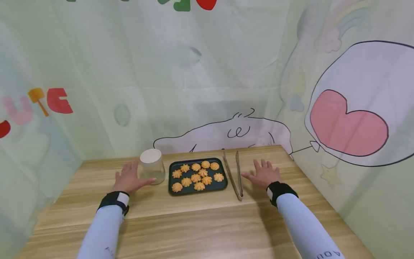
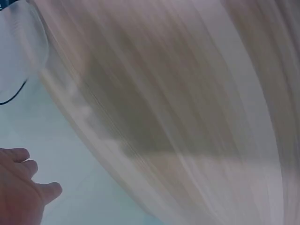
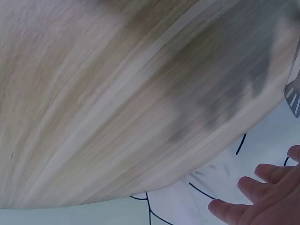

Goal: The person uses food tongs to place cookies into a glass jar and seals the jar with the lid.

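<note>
**Two flat hands flanking a jar, a cookie tray and a pair of tongs**

Head view. A wooden table (image 1: 194, 212) carries three things in a row near its far edge: a lidded jar (image 1: 152, 166) toward the far left corner, a dark tray (image 1: 224, 184) of piped cookies (image 1: 196, 177) in the middle, and metal tongs (image 1: 233, 173) just right of the tray. The left hand (image 1: 129, 178) lies palm down with its fingers spread and straight; its thumb reaches the foot of the jar and appears to touch it, but no finger curls round the jar. The right hand (image 1: 263, 173) also lies flat and spread, gripping nothing, just beside the tongs on their right. The tongs run lengthwise from the near side toward the far edge, hinge end nearest the person and tips pointing away, so their long axis lies roughly parallel to the right hand's fingers. The right hand is plainly the nearer one to the tongs; the left is the nearer one to the jar. The tray sits between the two, apart from both hands.

Left wrist view. Blurred wood grain fills the frame; the left hand's fingers (image 2: 18, 161) show at the lower left, relaxed and holding nothing.

Right wrist view. Blurred table top again; the right hand's fingers (image 3: 255, 185) extend loosely at the lower right, and one slotted tip of the tongs (image 3: 293, 96) shows at the right edge, apart from them.
</note>
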Demonstrator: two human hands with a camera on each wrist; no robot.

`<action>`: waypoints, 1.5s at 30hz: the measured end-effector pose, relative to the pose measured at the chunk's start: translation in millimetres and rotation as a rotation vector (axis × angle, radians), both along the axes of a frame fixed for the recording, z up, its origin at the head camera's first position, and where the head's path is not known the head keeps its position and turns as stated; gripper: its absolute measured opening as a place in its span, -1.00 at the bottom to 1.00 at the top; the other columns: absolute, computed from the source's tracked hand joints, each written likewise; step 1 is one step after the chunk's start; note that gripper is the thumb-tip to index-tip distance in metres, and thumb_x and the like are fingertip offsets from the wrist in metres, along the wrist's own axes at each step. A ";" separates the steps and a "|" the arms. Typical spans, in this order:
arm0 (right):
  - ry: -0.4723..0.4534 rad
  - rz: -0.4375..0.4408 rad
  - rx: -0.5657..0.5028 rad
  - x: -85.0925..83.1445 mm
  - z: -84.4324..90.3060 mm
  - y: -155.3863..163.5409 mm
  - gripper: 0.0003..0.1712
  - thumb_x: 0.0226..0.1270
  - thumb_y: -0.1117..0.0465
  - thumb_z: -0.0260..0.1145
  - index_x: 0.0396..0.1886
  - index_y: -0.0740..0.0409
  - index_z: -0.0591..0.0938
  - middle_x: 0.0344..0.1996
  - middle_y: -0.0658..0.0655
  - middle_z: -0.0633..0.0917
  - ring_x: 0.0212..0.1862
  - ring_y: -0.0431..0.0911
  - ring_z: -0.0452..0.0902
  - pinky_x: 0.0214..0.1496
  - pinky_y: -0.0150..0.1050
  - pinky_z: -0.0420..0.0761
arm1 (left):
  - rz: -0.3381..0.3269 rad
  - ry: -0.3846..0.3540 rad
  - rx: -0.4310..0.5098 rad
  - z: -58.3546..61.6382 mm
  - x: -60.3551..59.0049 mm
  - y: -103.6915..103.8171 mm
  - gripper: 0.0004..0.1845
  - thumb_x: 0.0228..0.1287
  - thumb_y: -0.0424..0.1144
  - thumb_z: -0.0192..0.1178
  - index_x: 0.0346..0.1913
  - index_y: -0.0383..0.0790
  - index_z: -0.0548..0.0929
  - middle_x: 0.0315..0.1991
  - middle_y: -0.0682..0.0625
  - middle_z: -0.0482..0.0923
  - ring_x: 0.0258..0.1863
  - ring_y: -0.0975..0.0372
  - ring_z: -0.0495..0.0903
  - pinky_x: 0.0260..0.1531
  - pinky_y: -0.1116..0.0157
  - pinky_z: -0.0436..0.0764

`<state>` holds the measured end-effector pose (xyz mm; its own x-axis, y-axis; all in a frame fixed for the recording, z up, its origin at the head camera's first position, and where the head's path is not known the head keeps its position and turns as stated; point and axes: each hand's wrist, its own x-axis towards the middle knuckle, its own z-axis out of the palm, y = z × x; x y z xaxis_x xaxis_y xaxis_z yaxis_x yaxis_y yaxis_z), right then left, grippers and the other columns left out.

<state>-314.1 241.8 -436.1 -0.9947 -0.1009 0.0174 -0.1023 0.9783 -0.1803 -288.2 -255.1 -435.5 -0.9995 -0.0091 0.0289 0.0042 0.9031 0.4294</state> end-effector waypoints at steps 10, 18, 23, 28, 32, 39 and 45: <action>-0.002 0.033 -0.006 -1.8 -9.0 -5.4 0.10 0.29 -0.48 0.03 0.52 0.25 0.15 0.45 0.54 0.16 0.45 0.49 0.03 0.32 0.56 0.04 | 0.034 0.006 0.182 -6.8 -14.2 15.8 0.30 -0.01 0.39 0.32 0.54 -0.34 -0.11 0.49 -0.46 -0.01 0.48 -0.29 0.00 0.37 -0.38 -0.02; 0.029 0.048 0.006 -4.4 -16.2 -8.2 0.14 0.24 -0.53 0.02 0.52 0.24 0.17 0.43 0.53 0.21 0.43 0.48 0.09 0.29 0.55 0.12 | 0.042 0.006 0.437 -14.5 -27.3 24.0 0.25 0.04 0.15 0.44 0.53 -0.37 -0.15 0.46 -0.43 0.09 0.44 -0.26 0.16 0.43 -0.19 0.14; 0.030 0.053 0.003 -4.8 -17.7 -12.2 0.14 0.22 -0.54 0.02 0.51 0.22 0.19 0.42 0.51 0.24 0.43 0.47 0.11 0.30 0.53 0.14 | 0.103 -0.046 0.455 -14.7 -26.9 28.1 0.25 0.11 0.14 0.39 0.51 -0.44 -0.23 0.47 -0.49 0.03 0.45 -0.28 0.13 0.43 -0.17 0.15; 0.025 0.058 0.004 -5.8 -18.0 -15.4 0.16 0.22 -0.56 0.00 0.51 0.21 0.19 0.43 0.50 0.24 0.43 0.46 0.12 0.31 0.51 0.15 | 0.127 -0.042 0.473 -15.2 -28.2 29.0 0.19 0.13 0.10 0.39 0.52 -0.40 -0.18 0.48 -0.46 0.03 0.46 -0.26 0.12 0.43 -0.16 0.18; 0.017 0.068 0.006 -6.4 -19.1 -18.7 0.15 0.23 -0.55 -0.01 0.51 0.22 0.19 0.43 0.50 0.24 0.42 0.46 0.13 0.31 0.48 0.19 | 0.131 -0.031 0.479 -14.8 -28.8 28.0 0.19 0.11 0.10 0.41 0.53 -0.38 -0.15 0.49 -0.43 0.04 0.46 -0.25 0.13 0.42 -0.15 0.19; 0.011 0.093 0.005 -3.6 -15.5 -23.7 0.09 0.29 -0.48 0.03 0.50 0.27 0.18 0.41 0.53 0.25 0.38 0.47 0.21 0.28 0.42 0.30 | 0.118 -0.016 0.488 -14.2 -25.3 26.3 0.18 0.06 0.12 0.43 0.53 -0.33 -0.07 0.48 -0.39 0.12 0.43 -0.23 0.20 0.38 -0.16 0.27; 0.033 0.102 -0.005 0.5 -10.0 -31.1 0.06 0.31 -0.45 0.05 0.50 0.27 0.20 0.40 0.52 0.28 0.37 0.46 0.25 0.24 0.36 0.40 | 0.103 -0.035 0.508 -9.3 -16.0 25.7 0.13 0.08 0.10 0.42 0.53 -0.29 -0.03 0.48 -0.38 0.12 0.44 -0.25 0.17 0.36 -0.19 0.28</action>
